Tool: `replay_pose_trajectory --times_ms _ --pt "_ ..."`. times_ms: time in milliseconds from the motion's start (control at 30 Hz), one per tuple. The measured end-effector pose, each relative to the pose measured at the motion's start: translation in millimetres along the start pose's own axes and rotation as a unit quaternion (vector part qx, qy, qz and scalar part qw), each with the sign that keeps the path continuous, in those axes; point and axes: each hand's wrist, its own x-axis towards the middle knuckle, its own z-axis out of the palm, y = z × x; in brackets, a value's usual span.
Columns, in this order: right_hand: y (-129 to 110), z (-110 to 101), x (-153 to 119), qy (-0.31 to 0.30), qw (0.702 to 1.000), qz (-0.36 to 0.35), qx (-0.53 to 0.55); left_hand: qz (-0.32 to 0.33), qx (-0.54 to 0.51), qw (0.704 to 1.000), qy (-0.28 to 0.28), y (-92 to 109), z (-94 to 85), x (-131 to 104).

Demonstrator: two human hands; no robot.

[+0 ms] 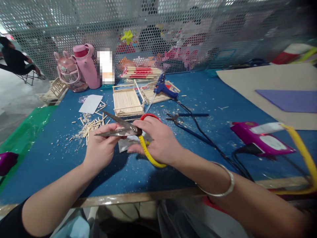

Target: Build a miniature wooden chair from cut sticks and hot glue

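My right hand (pixel 163 142) grips scissors (pixel 132 128) by their handles, one loop red and the other wrapped in yellow measuring tape. The blades stand apart, pointing left. My left hand (pixel 100 148) is closed at the lower blade, its thumb and fingertips together; what they hold, if anything, is hidden by the blade. Below the hands lies a silvery sheet (pixel 122 146). Cut stick pieces (pixel 92 129) and crumbs are scattered beyond my left hand, next to a white card (pixel 91 104). Behind the scissors sits a small frame built of thin sticks (pixel 127 103).
A blue glue gun (pixel 165 90) leans on another stick frame; its cord runs right past blue-handled pliers (pixel 193 132). On the right is a purple device (pixel 262 138). Bundled sticks (pixel 141 72) and a pink bottle (pixel 88 69) stand by the perforated metal screen (pixel 74 19). A person sits far left.
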Motion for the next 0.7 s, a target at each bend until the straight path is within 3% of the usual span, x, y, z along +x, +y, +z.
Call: replay_pose_trajectory --times_ms 433,700 --pt "2.0 -1.5 -1.6 0.036 0.998 -0.025 -0.046 0.053 0.047 0.997 0.038 7.2 1.2 -2.2" --pt "0.6 -3.1 1.6 0.011 0.997 -0.037 -0.068 0.062 0.053 0.997 0.003 8.6 0.6 -0.9"
